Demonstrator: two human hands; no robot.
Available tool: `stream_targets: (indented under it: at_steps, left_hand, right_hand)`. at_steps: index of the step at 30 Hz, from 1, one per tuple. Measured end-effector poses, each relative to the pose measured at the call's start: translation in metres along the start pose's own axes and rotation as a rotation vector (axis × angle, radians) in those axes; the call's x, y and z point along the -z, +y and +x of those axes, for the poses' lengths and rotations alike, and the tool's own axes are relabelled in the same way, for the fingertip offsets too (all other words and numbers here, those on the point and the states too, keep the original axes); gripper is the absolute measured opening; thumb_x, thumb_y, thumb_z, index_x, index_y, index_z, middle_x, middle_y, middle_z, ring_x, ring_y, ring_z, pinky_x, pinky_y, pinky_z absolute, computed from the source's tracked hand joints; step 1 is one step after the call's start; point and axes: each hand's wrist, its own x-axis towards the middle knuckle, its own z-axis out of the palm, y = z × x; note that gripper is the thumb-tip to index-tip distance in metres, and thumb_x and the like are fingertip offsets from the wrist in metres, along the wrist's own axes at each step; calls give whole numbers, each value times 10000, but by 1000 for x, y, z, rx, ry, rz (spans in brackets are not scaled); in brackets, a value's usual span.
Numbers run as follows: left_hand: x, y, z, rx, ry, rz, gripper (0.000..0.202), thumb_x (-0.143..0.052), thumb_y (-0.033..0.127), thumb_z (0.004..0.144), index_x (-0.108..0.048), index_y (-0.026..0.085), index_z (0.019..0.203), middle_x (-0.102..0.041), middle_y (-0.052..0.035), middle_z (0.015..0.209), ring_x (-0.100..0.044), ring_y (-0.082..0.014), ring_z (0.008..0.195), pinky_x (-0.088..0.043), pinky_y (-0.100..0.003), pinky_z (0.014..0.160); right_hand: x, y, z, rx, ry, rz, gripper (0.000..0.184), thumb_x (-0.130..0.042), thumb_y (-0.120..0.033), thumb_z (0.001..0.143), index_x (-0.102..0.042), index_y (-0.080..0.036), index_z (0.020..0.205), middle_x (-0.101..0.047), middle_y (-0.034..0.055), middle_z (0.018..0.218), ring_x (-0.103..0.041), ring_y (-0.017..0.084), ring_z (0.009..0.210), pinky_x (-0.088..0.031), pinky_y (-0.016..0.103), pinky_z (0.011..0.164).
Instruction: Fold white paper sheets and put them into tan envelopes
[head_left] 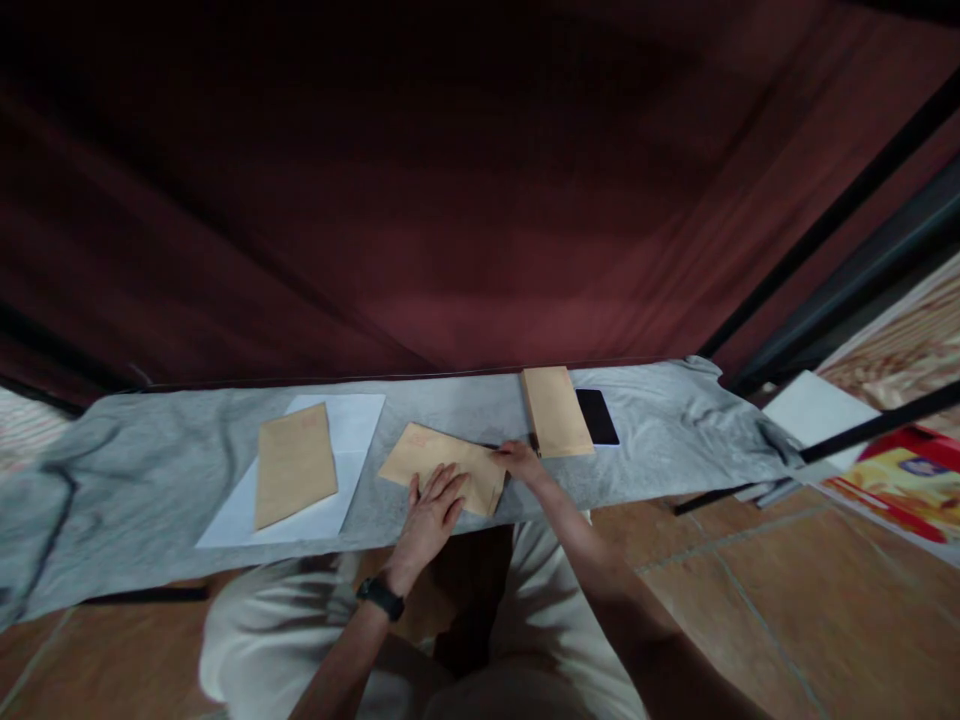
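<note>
A brown paper envelope [405, 458] lies slanted on the grey cloth in front of me. My left hand [436, 505] rests flat on it, fingers stretched out and slightly apart, a dark watch on the wrist. At the envelope's upper right corner, my right hand [517, 460] has its fingers closed. A thin dark pen-like stick [491, 447] shows beside those fingertips; its exact kind is too blurred to tell. The envelope's right end looks layered or folded. Just right of that hand is a stack of brown envelopes [559, 412].
Left, another brown envelope [296, 465] lies on white paper [356, 425]. A dark flat phone or tablet [598, 416] is partly under the right stack. Grey cloth [660, 430] covers the narrow table; a dark red curtain [480, 250] hangs behind. Black frame bars [832, 220] stand right.
</note>
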Motion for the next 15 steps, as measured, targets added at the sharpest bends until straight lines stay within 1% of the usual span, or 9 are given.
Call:
stream_targets:
  at_steps: [2, 3, 6, 8, 11, 13, 15]
  left_hand:
    - [2, -5, 4, -11, 27, -10, 459, -393, 297, 1015, -507, 289, 1460, -465, -88, 1566, -384, -244, 1470, -206, -585, 1224]
    - [4, -8, 8, -8, 50, -18, 466, -389, 295, 1015, -497, 279, 1469, -447, -95, 1578, -378, -238, 1473, -224, -562, 1224]
    - [9, -17, 25, 20, 137, -43, 480, -355, 316, 1025, -477, 253, 1484, -406, -101, 1603, -357, -218, 1485, -291, -494, 1212]
    - [11, -23, 39, 18, 165, -49, 483, -335, 326, 1029, -477, 239, 1483, -407, -98, 1603, -352, -207, 1486, -317, -463, 1204]
    - [8, -30, 60, -9, 131, -21, 493, -319, 328, 1031, -482, 191, 1476, -422, -116, 1591, -357, -212, 1482, -321, -450, 1207]
    - [3, -29, 72, -24, 94, 16, 494, -325, 328, 1030, -490, 166, 1467, -436, -126, 1580, -367, -224, 1476, -316, -457, 1210]
    - [-4, -24, 84, -47, 75, 54, 483, -345, 320, 1023, -506, 178, 1455, -461, -113, 1564, -376, -233, 1471, -311, -464, 1212]
  right_hand:
    - [-1, 2, -8, -24, -36, 80, 218, -715, -383, 780, -658, -190, 697, -586, -35, 549, -584, 136, 530, -495, 233, 513]
    - [-3, 3, -14, -31, -42, 121, 252, -689, -425, 804, -656, -185, 736, -611, -27, 586, -581, 129, 520, -498, 234, 505]
    - [-14, 7, -29, -54, -40, 225, 286, -644, -479, 837, -624, -197, 795, -658, -10, 691, -612, 127, 563, -547, 251, 553]
    - [-23, 10, -36, -78, -37, 258, 249, -657, -447, 828, -601, -210, 778, -637, -22, 662, -596, 126, 532, -551, 258, 543]
    - [-33, 13, -40, -116, -45, 208, 182, -664, -367, 820, -580, -227, 737, -566, -49, 547, -520, 118, 432, -486, 241, 451]
    - [-34, 13, -40, -134, -72, 128, 172, -650, -331, 829, -572, -232, 712, -554, -52, 509, -486, 108, 395, -425, 222, 412]
    - [-34, 13, -40, -139, -97, 65, 181, -641, -317, 832, -568, -230, 692, -561, -48, 498, -467, 98, 377, -379, 208, 397]
